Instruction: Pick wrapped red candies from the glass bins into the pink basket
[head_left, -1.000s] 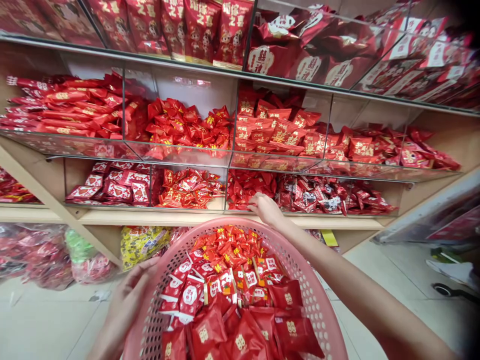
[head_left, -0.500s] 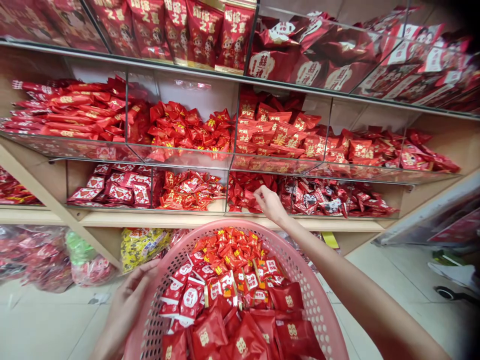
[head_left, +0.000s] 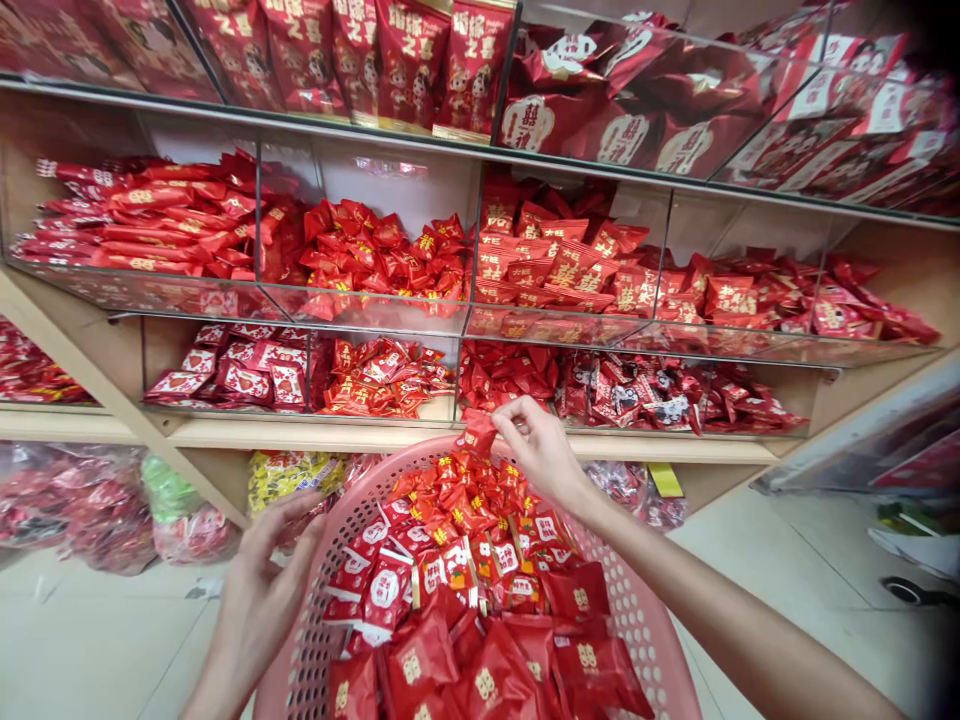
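My right hand pinches a small red wrapped candy over the far rim of a pink perforated plastic basket. Inside the basket lie small orange-red candies, red-and-white packets, gold-edged packets and larger dark red packets with gold print. At the basket's left side is my left hand, its thumb and fingers apart and nothing in it. Whether its thumb touches the rim I cannot tell. Just behind my right hand, a shelf compartment holds similar red candies.
Shelves with clear dividers hold red sweets; the lowest wooden shelf edge runs just behind the basket. Bagged sweets, including a yellow bag, sit below. Tiled floor shows at the right, with a black wheel-like object near the edge.
My right hand has come from the lower shelf compartment to the basket's far rim with a red candy. My left hand's fingers have spread, and the view has shifted slightly.
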